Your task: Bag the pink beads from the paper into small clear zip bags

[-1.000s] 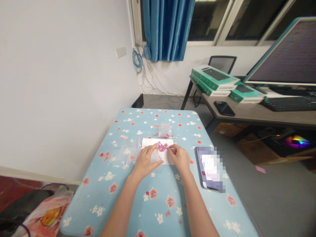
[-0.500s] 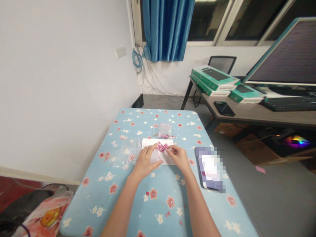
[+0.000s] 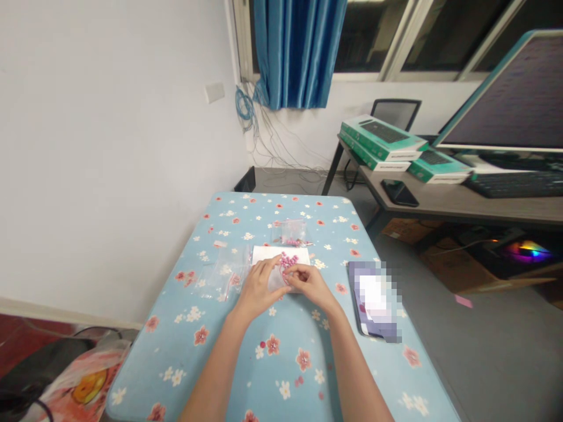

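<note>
My left hand (image 3: 259,287) rests at the left of a white sheet (image 3: 260,252), thumb and forefinger spread apart. A small pile of pink beads (image 3: 289,259) lies on the sheet between my hands. A thin red cord (image 3: 282,274) curves down from the beads towards my left thumb. My right hand (image 3: 310,282) is closed in a pinch close to the cord and the left thumb tip. What its fingertips hold is too small to make out.
Clear plastic bags (image 3: 224,272) lie left of the sheet, and a small bag with pink beads (image 3: 294,233) lies behind it. A phone (image 3: 358,310), partly pixelated, is at the right. A desk (image 3: 424,217) with keyboard boxes (image 3: 382,138) and a monitor (image 3: 510,99) stands beyond.
My right hand has moved left and slightly down from the bead pile, to the cord near my left thumb. My left hand has stayed in place.
</note>
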### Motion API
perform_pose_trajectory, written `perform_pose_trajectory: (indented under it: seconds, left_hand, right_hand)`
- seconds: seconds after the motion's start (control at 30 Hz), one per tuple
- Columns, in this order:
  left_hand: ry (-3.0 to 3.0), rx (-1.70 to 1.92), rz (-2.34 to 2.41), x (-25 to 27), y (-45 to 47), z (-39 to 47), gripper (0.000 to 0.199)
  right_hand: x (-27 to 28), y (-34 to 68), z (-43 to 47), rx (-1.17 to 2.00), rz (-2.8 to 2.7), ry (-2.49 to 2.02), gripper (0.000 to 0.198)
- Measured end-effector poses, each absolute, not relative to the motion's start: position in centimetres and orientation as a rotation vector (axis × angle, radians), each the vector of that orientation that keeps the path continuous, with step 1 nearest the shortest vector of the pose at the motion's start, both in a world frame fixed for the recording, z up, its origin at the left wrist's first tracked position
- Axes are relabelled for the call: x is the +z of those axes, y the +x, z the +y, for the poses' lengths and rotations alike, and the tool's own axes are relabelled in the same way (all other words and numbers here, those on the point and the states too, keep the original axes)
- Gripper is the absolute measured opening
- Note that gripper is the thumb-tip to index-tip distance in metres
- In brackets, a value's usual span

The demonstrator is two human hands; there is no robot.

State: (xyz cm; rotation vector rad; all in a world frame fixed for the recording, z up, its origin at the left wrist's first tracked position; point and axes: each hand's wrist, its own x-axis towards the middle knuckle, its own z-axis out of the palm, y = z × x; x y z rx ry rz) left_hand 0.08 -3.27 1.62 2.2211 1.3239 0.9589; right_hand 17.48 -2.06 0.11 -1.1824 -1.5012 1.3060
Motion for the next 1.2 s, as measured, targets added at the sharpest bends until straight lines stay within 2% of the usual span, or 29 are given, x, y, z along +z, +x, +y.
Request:
perform_pose_trajectory:
  seconds: [0.3,0.57,0.67,1.2]
  left_hand:
    - [2.222,0.948,1.32,1.6,0.1,-3.2,0.074]
    - [2.223,0.937,1.321,1.7,0.0,-3.3,0.072]
    - [2.22,0.94,1.319,1.7,0.0,-3.3,0.072]
    - [2.22,0.941,1.323,1.5,0.0,-3.2,0.074]
  right_hand:
    - [0.1,17.4,-1.8,1.227,-1.5,-1.224,0.026]
    - [0.3,18.3,-1.7,0.542,-1.622,-1.711,0.03]
    - [0.5,18.5,-1.6,0.397,-1.649,-1.822,0.032]
    - [0.8,18.2,-1.6,0.327,-1.714,-1.922,0.022]
